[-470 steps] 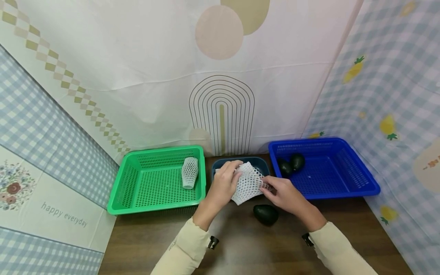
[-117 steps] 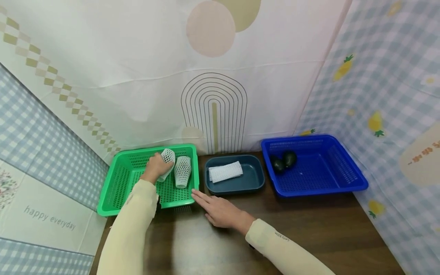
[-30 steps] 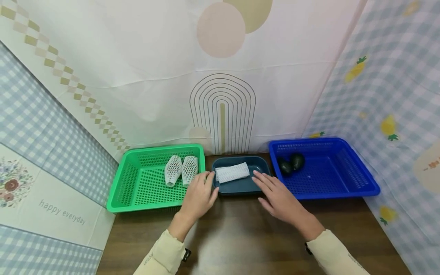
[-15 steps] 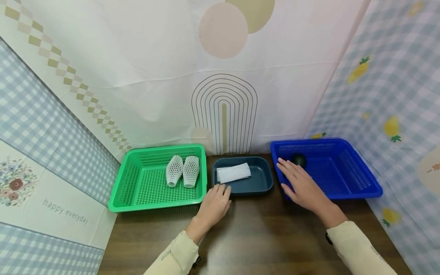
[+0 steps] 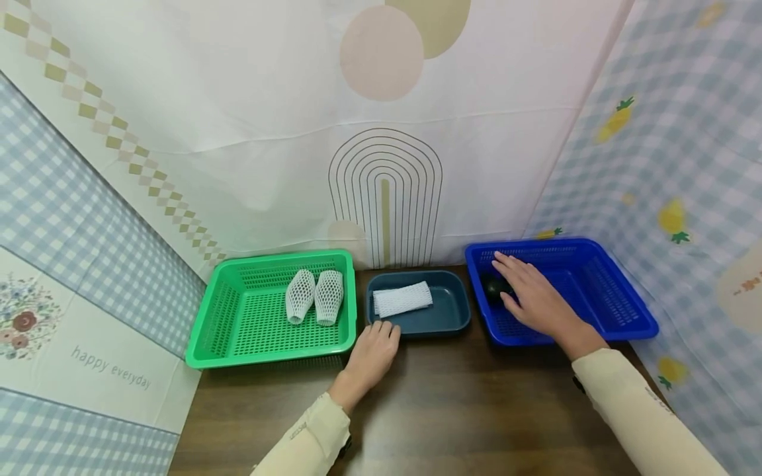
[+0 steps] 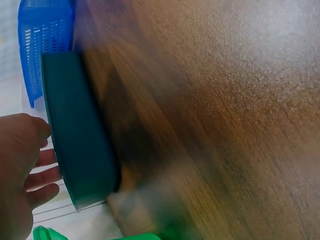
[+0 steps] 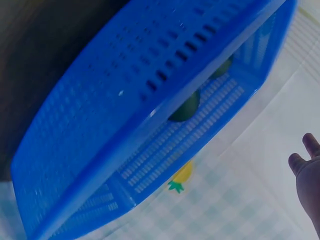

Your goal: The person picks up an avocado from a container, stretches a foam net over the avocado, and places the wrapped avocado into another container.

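My right hand (image 5: 538, 301) reaches over the blue basket (image 5: 645, 327), fingers extended, holding nothing. A dark green avocado (image 5: 493, 286) lies beside its fingers; my hand hides the other in the head view. Both the nearer avocado (image 7: 186, 109) and the farther avocado (image 7: 222, 68) show in the right wrist view. My left hand (image 5: 372, 354) is at the front rim of the dark teal tray (image 5: 443, 324), fingers loosely bent and gripping nothing. Folded white foam net sleeves (image 5: 403, 299) lie in that tray.
The green basket (image 5: 196, 360) on the left holds two net-wrapped fruits, a left one (image 5: 300, 296) and a right one (image 5: 329, 297). A wooden table (image 5: 440, 403) carries everything. Patterned cloth (image 5: 268, 192) hangs behind and at both sides.
A second net-wrapped fruit and the avocado once on the table: the former now lies in the green basket, the latter is gone from the table. My right hand moved right, over the blue basket.
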`<state>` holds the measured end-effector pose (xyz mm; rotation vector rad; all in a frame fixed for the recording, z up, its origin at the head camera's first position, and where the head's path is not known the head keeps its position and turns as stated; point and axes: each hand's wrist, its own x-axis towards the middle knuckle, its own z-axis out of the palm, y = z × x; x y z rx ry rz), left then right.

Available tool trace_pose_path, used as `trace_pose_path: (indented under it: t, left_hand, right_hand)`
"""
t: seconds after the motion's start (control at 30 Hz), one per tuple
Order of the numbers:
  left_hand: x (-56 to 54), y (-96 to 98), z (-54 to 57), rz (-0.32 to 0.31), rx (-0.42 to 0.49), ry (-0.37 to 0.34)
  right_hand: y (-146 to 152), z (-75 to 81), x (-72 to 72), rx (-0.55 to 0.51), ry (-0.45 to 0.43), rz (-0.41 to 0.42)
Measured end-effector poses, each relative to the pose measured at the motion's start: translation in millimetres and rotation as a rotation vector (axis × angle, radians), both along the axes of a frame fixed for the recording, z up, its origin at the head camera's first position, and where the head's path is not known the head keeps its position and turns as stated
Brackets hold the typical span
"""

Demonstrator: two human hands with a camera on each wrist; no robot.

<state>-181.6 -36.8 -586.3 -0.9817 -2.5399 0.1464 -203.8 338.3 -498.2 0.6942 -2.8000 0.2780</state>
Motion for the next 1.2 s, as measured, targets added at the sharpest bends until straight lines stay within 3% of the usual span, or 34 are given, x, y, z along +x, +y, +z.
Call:
trace_pose_path:
  t: [0.43, 0.67, 0.8, 1.03, 1.2]
  left_hand:
    - [-15.0, 13.1, -5.8, -0.015, 0.034, 0.001]
    - [-17.6, 18.7, -5.5, -0.031, 0.061, 0.023]
    - [-18.6, 19.5, -4.5, -0.035, 0.06, 0.023]
    - [-15.8, 10.9, -3.9, -0.009, 0.05, -0.028]
    - [-14.6, 6.6, -3.1, -0.022, 0.07, -0.031]
  right_hand:
    - [42.9, 4.5, -28.8, 0.1, -0.025, 0.03]
    - [57.0, 0.6, -39.0, 0.17, -0.175, -0.008]
    - [60.1, -5.1, -45.6, 0.211, -0.215, -0.02]
    - [59.6, -27.5, -62.9, 0.268, -0.335, -0.088]
    - [55.1, -31.0, -68.6, 0.301, -0.423, -0.146]
